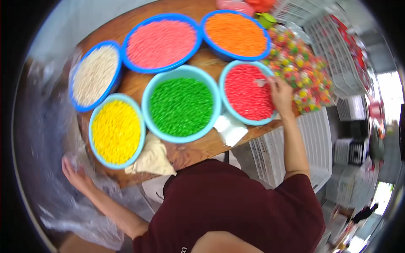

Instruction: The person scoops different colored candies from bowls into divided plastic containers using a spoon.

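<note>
My right hand (280, 93) grips a small spoon (260, 82) over the light-blue basin of red candy-like pieces (249, 95). The spoon's bowl rests at the surface of the red pieces. My left hand (77, 173) is at the left, against a heap of clear plastic bags (63, 194), its fingers stretched out and apart. Between my arms stand a basin of green pieces (181, 106) and a basin of yellow pieces (116, 133). A beige cloth (152, 158) and a white packet (230, 128) lie near the table's front edge.
Dark-blue basins of off-white (96, 76), pink (162, 43) and orange pieces (236, 34) line the back of the wooden table (192, 152). Many filled colourful packets (301, 67) are piled at the right. White plastic crates (314, 139) stand beside and below the table.
</note>
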The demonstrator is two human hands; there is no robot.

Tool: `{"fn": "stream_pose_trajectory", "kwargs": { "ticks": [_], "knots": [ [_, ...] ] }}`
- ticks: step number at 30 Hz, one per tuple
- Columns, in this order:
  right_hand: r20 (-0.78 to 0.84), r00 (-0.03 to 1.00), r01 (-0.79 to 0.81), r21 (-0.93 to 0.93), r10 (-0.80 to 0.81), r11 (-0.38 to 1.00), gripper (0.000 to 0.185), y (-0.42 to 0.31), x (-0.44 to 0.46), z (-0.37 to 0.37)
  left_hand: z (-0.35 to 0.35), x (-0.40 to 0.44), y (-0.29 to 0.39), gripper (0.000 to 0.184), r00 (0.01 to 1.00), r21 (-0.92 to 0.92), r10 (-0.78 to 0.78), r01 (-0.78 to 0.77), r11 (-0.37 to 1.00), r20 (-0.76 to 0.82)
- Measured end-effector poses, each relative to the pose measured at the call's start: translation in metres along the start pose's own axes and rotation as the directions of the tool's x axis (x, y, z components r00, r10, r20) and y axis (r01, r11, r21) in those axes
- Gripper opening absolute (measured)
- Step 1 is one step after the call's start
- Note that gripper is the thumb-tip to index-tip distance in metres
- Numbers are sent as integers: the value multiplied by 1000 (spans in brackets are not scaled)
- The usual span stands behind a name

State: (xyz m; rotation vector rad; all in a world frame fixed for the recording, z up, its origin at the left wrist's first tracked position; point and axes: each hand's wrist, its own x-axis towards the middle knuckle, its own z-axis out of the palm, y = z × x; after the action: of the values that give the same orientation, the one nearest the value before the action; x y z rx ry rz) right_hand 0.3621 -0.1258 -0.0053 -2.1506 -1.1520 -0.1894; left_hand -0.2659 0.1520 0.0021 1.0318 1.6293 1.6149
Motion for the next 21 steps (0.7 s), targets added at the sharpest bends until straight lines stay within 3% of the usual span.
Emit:
{"fn": "stream_pose_trajectory", "kwargs": {
  "ticks": [1, 2, 3, 4, 6, 8, 11, 14, 15, 17, 21],
  "knots": [
    [-6, 1000, -6, 56, 6, 998, 25, 10, -2, 8, 8, -16, 3, 38, 979, -221, -92, 131, 966, 180],
    [58, 989, -139, 82, 134, 987, 25, -6, -3, 3, 14, -34, 7, 38, 918, -392, -148, 297, 871, 368],
    [116, 961, -268, 204, 249, 941, 24, -6, -3, 6, 14, -46, 1, 41, 743, -398, -149, 503, 767, 653],
    [257, 854, -514, 292, 451, 806, 24, -2, -2, 9, 20, -58, -3, 45, 497, -325, -92, 686, 651, 863],
    [252, 820, -571, 407, 513, 713, 25, 9, -3, 12, 70, -139, 34, 52, 654, -371, -158, 593, 715, 740],
    [250, 787, -603, 500, 563, 621, 24, 12, -4, 10, 92, -171, 41, 57, 324, -247, -69, 827, 506, 944],
    [179, 757, -571, 647, 628, 504, 25, 14, -7, 5, 128, -215, 57, 74, 304, -199, -130, 835, 513, 944],
    [254, 738, -570, 730, 626, 376, 23, 16, -14, -4, 152, -242, 64, 92, 116, -104, 9, 853, 511, 993],
    [278, 733, -569, 751, 621, 336, 23, 19, -15, -6, 159, -252, 74, 101, 78, -48, -36, 851, 523, 996],
    [327, 726, -585, 756, 606, 294, 21, 25, -18, -9, 172, -263, 82, 101, -58, 53, -10, 815, 577, 998],
    [405, 717, -589, 787, 568, 182, 16, 27, -21, -11, 195, -293, 81, 91, -43, 86, -76, 647, 758, 996]
  ]
}}
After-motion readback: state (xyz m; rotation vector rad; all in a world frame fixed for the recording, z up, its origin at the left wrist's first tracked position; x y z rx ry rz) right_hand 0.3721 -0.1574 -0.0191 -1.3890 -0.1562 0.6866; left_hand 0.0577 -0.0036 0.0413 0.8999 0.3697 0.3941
